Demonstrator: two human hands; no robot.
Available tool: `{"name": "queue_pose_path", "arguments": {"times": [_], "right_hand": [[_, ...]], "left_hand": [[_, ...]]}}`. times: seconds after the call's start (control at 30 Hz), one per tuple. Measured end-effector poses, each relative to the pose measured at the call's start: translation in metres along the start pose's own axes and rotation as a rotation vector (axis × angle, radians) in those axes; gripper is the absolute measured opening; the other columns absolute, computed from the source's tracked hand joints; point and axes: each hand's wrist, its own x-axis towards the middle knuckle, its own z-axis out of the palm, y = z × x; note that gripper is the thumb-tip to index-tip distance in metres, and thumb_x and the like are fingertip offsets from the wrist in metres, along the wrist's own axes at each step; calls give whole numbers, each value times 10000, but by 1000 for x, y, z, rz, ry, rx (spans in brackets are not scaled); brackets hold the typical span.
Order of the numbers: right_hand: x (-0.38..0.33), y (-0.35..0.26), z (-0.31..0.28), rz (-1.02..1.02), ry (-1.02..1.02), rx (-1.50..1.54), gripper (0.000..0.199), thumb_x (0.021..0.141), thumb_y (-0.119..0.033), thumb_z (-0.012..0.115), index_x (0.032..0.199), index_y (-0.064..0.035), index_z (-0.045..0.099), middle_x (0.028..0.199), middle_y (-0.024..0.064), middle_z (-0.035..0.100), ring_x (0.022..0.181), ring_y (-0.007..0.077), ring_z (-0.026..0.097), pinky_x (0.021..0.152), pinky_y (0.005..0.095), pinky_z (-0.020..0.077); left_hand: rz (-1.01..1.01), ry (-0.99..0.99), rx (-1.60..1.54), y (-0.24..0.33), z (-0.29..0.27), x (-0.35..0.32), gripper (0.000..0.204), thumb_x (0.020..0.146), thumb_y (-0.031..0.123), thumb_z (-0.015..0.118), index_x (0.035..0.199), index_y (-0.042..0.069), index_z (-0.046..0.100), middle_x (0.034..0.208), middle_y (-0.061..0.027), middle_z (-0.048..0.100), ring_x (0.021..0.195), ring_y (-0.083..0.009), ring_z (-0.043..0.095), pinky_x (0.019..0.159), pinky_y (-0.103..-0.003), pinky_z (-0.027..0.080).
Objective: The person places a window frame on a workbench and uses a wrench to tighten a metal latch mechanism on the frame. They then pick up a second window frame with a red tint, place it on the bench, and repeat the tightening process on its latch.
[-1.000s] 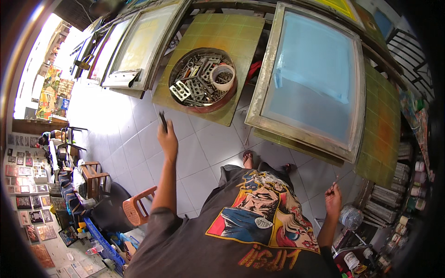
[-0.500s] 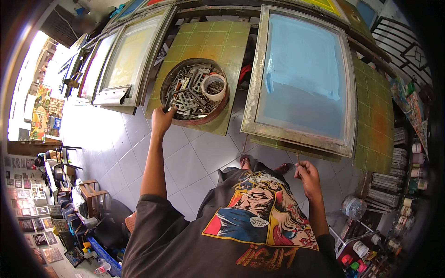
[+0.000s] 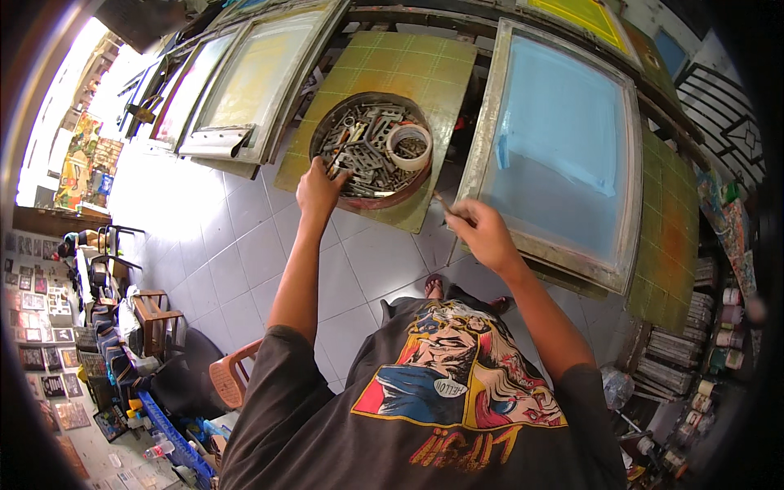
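A round, reddish-brown metal pan [image 3: 398, 198] holds a heap of small metal hardware [image 3: 363, 155], mostly plates, bolts and keys. My left hand [image 3: 321, 192] is at its near left rim, fingers bent over the edge among the pieces. What they grip is partly hidden. To the right of the pan, my right hand [image 3: 483, 234] pinches a thin brown rod [image 3: 442, 201] that points toward the pan. A white ring-shaped tub [image 3: 408, 148] with small screws sits inside the pan, on its right side.
Under the pan is a yellow-green gridded board [image 3: 400, 61]. Right of it lies a framed screen [image 3: 555, 122] with a blue film; other framed screens [image 3: 253, 77] lean at left. A brown chair [image 3: 234, 374] stands behind my left arm, with bottles [image 3: 729, 336] along the right.
My right hand has swung up and left with the rod, toward the pan. My left hand stays at the pan's near rim. The view has shifted, so the pan appears farther right.
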Motion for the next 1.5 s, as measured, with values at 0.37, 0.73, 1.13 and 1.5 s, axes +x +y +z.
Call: {"name": "queue_pose_path", "arguments": {"times": [0.37, 0.73, 1.13, 1.5], "right_hand": [[57, -11, 56, -242, 113, -314, 374, 832, -218, 678, 1151, -30, 624, 1066, 167, 643, 942, 283, 626, 785, 364, 487], [-199, 84, -127, 138, 800, -540, 209, 858, -100, 644, 1057, -40, 652, 1024, 101, 661, 939, 215, 634, 781, 326, 506], [-232, 90, -201, 179, 1096, -834, 255, 874, -174, 643, 1100, -56, 632, 1201, 117, 584, 1126, 294, 545, 929, 394, 436], [-187, 89, -208, 130, 970, -1026, 281, 867, -187, 644, 1114, -53, 625, 1267, 139, 514, 1203, 341, 469, 1004, 432, 384]], "left_hand": [[-428, -151, -1286, -9, -13, -101, 173, 985, 247, 460, 947, 81, 493, 597, 46, 348, 459, -53, 326, 405, -211, 233], [485, -518, -208, 55, 7, -156, 135, 902, 190, 554, 994, 92, 542, 732, -173, 626, 672, -385, 615, 590, -481, 468], [922, -523, 157, 96, 12, -100, 132, 851, 223, 608, 826, 105, 661, 706, -141, 648, 653, -342, 648, 554, -446, 512], [1030, -575, 497, 152, 2, -107, 113, 801, 136, 607, 772, 75, 697, 764, -122, 688, 700, -302, 691, 598, -403, 555]]}}
